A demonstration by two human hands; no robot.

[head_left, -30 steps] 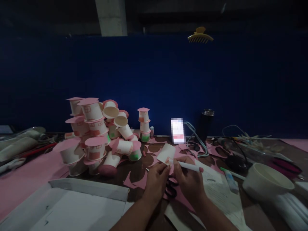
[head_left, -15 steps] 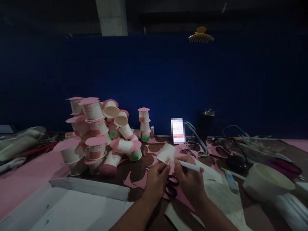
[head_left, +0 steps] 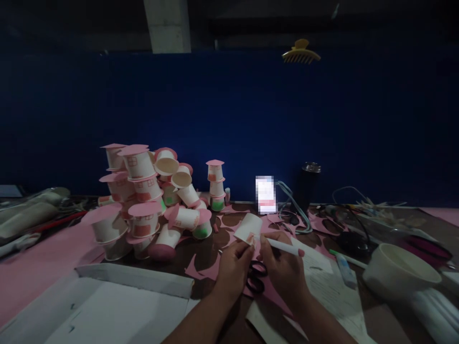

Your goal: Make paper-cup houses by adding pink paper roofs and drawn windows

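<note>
Paper cup [head_left: 248, 227] tipped sideways over mid-table, its lower edge pinched by left hand [head_left: 233, 267]. Right hand [head_left: 283, 272] is clamped on pen [head_left: 283, 247], which runs right-to-left with its tip at the cup. Scissors [head_left: 256, 282] lie beneath.

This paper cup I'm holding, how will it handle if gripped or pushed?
The paper cup in your left hand looks thin-walled, so probably light and easily crushed. Round-sided, it would likely roll if laid sideways.
</note>
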